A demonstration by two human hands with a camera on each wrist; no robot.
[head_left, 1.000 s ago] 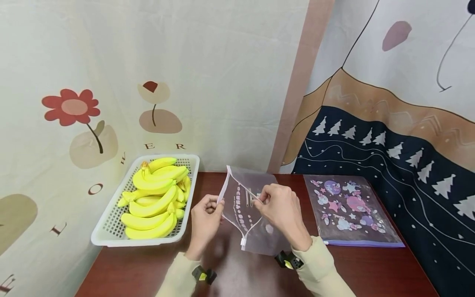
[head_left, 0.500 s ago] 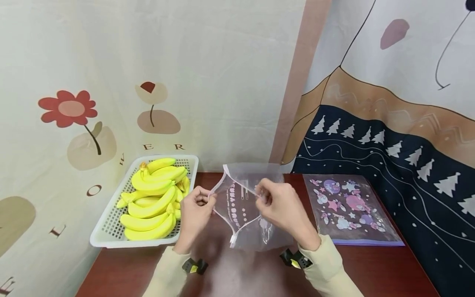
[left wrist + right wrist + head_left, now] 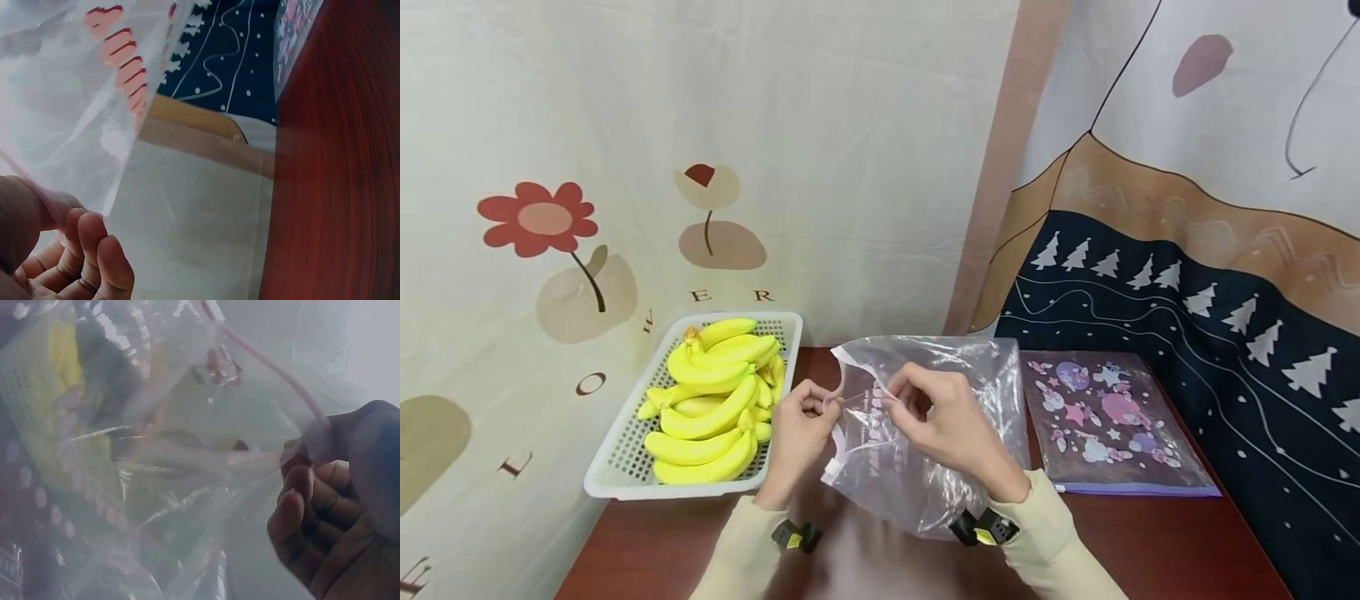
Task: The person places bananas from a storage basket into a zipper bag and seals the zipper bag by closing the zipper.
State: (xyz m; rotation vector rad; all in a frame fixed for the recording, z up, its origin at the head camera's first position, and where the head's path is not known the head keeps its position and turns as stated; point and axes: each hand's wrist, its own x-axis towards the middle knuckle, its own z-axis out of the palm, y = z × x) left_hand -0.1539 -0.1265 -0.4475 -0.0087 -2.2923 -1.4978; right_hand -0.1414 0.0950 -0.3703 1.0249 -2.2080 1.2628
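Note:
A clear zip bag (image 3: 977, 400) with pink lettering is held up over the table, its mouth towards the left. My left hand (image 3: 801, 433) pinches the left edge of the mouth between thumb and forefinger. With thumb and forefinger, my right hand (image 3: 947, 421) grips the opposite pink-edged rim. The mouth gapes between the two hands. In the left wrist view, the left hand (image 3: 75, 250) has its other fingers curled below the film. Through the film in the right wrist view, the right hand (image 3: 331, 500) pinches the pink rim; yellow shows blurred behind.
A white plastic basket (image 3: 598, 475) piled with bananas (image 3: 703, 446) stands left of the hands. On the right lies a second clear zip bag (image 3: 1097, 417) with cartoon prints and a purple zip. Printed cloth (image 3: 850, 167) hangs behind the dark red table (image 3: 865, 575).
The bag has turned so its mouth faces further left, and its body has swung up and spread to the right. Both hands keep their pinch on the rim, and have come closer together.

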